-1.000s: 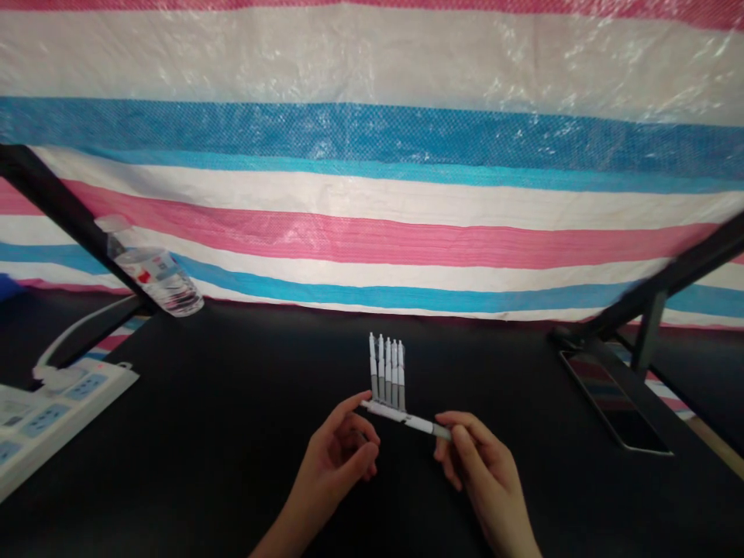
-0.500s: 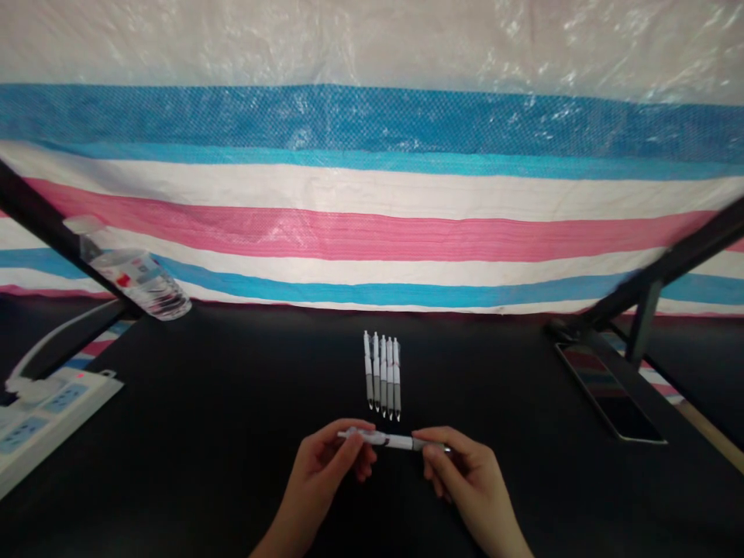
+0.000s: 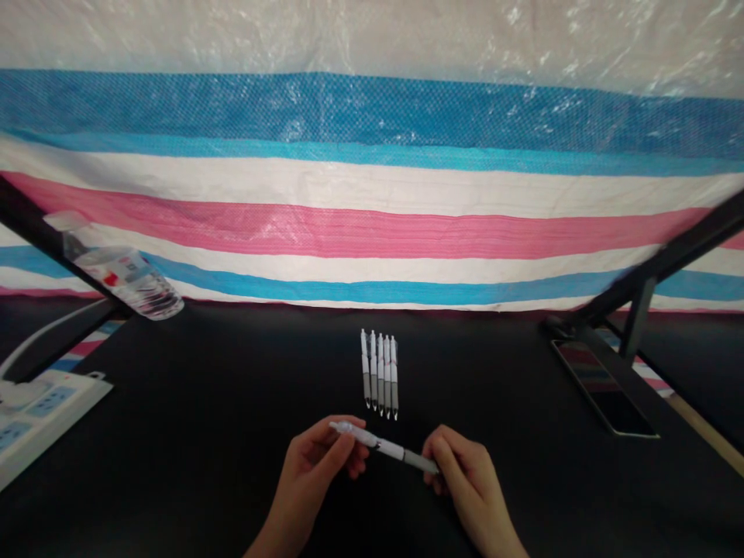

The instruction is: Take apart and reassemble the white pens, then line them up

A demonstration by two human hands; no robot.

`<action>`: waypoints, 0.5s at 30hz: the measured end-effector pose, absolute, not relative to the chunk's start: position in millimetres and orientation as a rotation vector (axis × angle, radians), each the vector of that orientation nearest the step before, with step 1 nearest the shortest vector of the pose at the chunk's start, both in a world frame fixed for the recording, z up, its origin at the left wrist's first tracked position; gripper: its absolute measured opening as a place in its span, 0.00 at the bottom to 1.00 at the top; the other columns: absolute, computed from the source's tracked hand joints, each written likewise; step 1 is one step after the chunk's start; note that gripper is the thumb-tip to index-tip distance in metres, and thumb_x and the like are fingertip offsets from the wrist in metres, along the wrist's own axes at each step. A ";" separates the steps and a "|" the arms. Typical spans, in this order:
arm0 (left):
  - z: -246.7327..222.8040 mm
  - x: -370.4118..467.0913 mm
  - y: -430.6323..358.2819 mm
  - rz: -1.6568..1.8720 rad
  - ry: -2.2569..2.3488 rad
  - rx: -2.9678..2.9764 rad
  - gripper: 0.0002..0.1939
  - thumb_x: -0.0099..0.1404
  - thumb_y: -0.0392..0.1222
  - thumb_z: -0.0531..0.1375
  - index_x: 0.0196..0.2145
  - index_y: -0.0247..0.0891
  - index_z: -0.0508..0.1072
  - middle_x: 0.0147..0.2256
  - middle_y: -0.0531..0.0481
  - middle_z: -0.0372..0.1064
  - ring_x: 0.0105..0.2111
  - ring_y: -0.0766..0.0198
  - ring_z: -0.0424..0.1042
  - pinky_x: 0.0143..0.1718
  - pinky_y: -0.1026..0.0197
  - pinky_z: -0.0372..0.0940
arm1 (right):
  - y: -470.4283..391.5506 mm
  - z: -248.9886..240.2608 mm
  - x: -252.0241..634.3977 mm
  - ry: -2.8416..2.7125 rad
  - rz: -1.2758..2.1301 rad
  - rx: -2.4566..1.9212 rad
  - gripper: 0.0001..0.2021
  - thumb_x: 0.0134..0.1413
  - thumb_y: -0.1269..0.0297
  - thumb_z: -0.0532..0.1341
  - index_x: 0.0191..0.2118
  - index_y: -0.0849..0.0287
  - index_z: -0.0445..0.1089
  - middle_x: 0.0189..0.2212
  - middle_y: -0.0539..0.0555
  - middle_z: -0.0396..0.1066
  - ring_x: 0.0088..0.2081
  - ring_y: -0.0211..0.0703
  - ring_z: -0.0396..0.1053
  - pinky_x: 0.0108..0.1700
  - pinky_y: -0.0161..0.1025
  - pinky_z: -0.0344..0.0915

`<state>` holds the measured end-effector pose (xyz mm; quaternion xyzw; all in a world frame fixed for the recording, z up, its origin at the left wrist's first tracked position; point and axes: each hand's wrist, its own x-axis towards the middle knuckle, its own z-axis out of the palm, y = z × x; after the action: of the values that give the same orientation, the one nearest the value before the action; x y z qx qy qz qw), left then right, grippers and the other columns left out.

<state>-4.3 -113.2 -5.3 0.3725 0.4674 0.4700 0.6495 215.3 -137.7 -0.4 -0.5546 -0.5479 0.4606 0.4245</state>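
Between my two hands a white pen (image 3: 390,449) with a grey grip is held above the black tabletop, slanting down to the right. My left hand (image 3: 325,453) pinches its clip end between thumb and fingers. At the tip end, the fingers of my right hand (image 3: 459,473) are closed on the pen and hide its point. Just beyond my hands, several similar pens (image 3: 380,376) lie side by side in a row, tips toward me.
A phone (image 3: 604,387) lies at the right by a black metal bracket (image 3: 636,310). A power strip (image 3: 52,422) with a plugged-in cable sits at the left. Behind it a clear plastic bottle (image 3: 131,279) stands by the frame. A striped plastic sheet (image 3: 372,232) hangs at the back.
The pen has tilted, its tip end now lower on the right. My right hand's fingers have closed further over the tip. The view has shifted slightly.
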 end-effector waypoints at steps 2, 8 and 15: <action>-4.6 -5.8 -113.0 1.070 1.063 0.823 0.18 0.57 0.53 0.71 0.37 0.34 0.82 0.25 0.46 0.76 0.24 0.63 0.72 0.26 0.63 0.67 | -136.6 -0.9 215.1 -1.333 1.159 -1.411 0.25 0.66 0.45 0.56 0.26 0.59 0.69 0.19 0.49 0.66 0.21 0.36 0.63 0.23 0.31 0.57; -0.3 -6.3 -111.2 1.096 1.119 0.770 0.19 0.53 0.53 0.72 0.34 0.34 0.82 0.24 0.46 0.76 0.23 0.62 0.72 0.25 0.62 0.67 | -133.8 -2.3 212.9 -1.300 1.329 -1.360 0.25 0.66 0.42 0.54 0.29 0.60 0.71 0.20 0.51 0.68 0.20 0.35 0.62 0.23 0.32 0.55; 0.2 -6.5 -111.1 1.088 1.089 0.763 0.17 0.55 0.52 0.71 0.33 0.36 0.81 0.24 0.47 0.76 0.23 0.64 0.72 0.25 0.65 0.66 | -133.6 -4.6 212.5 -1.239 1.239 -1.334 0.19 0.59 0.45 0.64 0.42 0.58 0.71 0.28 0.51 0.70 0.24 0.36 0.62 0.24 0.32 0.55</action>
<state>-6.5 -111.1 0.2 0.3362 0.4799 0.4795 0.6533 212.5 -133.6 -4.6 -0.5402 -0.5015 0.5018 0.4526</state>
